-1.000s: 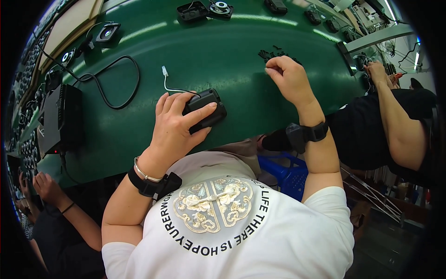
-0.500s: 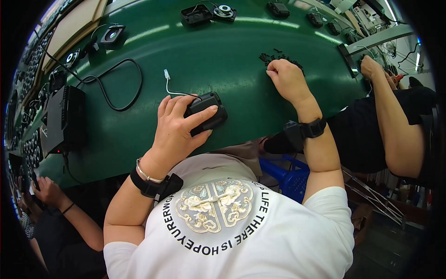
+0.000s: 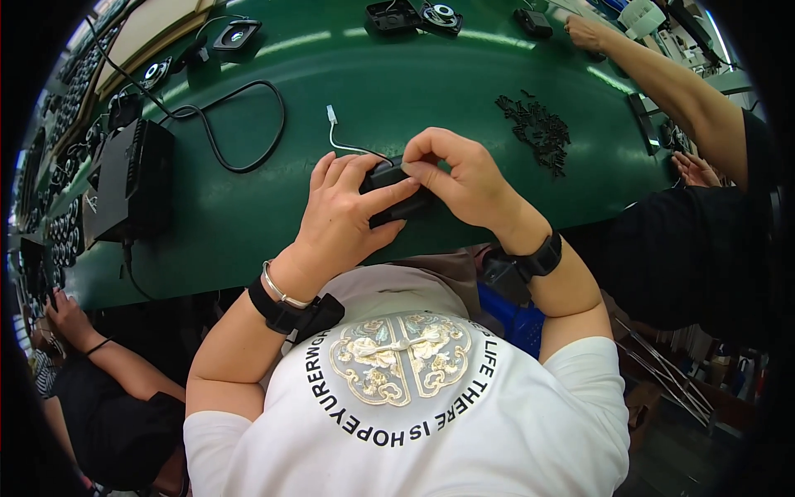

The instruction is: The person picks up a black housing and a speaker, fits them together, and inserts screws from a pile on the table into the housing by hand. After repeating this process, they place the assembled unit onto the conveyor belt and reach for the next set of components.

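Note:
My left hand [image 3: 338,212] is closed round a black plastic housing [image 3: 385,176] near the front edge of the green table. A thin cable runs from the housing's far side to a small white connector [image 3: 331,114] on the tabletop. Over the right end of the housing is my right hand [image 3: 464,180], thumb and forefinger pinched together. Whatever sits between those fingertips is too small to make out. Parts of the housing are covered by both hands. To the right lies a loose pile of small black screws [image 3: 542,137].
A black power box [image 3: 128,182] stands at the left, with a looped black cable [image 3: 277,132] beyond it. Opened speaker halves [image 3: 443,16] and a closed black unit [image 3: 532,22] lie at the far edge. Co-workers' arms [image 3: 687,79] reach in at right and lower left.
My right hand has come left from the screw pile to the housing. My left hand still grips the housing. At the right, a co-worker's arm now stretches further over the table.

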The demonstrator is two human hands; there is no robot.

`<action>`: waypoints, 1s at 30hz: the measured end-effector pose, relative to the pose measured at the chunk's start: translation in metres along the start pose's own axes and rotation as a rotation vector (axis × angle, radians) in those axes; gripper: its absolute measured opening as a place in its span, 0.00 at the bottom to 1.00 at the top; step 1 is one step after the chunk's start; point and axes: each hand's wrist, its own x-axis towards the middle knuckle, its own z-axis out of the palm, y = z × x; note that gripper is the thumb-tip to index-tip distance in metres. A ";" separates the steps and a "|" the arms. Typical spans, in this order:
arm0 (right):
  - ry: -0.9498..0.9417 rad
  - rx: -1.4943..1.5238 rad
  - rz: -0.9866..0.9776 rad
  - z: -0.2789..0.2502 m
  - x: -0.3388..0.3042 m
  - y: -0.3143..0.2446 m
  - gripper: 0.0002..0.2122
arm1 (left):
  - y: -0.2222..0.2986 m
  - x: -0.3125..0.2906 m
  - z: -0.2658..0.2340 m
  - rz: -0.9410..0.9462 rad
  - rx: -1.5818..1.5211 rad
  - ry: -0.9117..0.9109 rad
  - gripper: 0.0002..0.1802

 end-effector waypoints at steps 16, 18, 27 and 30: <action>-0.105 -0.399 -0.244 0.016 0.029 0.004 0.04 | -0.003 -0.003 0.005 0.049 -0.006 0.013 0.24; -0.039 -0.371 -0.243 0.001 0.024 0.000 0.04 | 0.000 -0.004 0.002 0.016 0.013 0.013 0.26; 0.308 -0.517 0.248 -0.133 0.009 0.060 0.06 | 0.003 0.001 0.001 0.001 0.007 -0.014 0.31; 0.218 -0.734 0.233 -0.126 0.013 0.066 0.06 | 0.004 0.001 0.000 0.013 0.014 0.002 0.32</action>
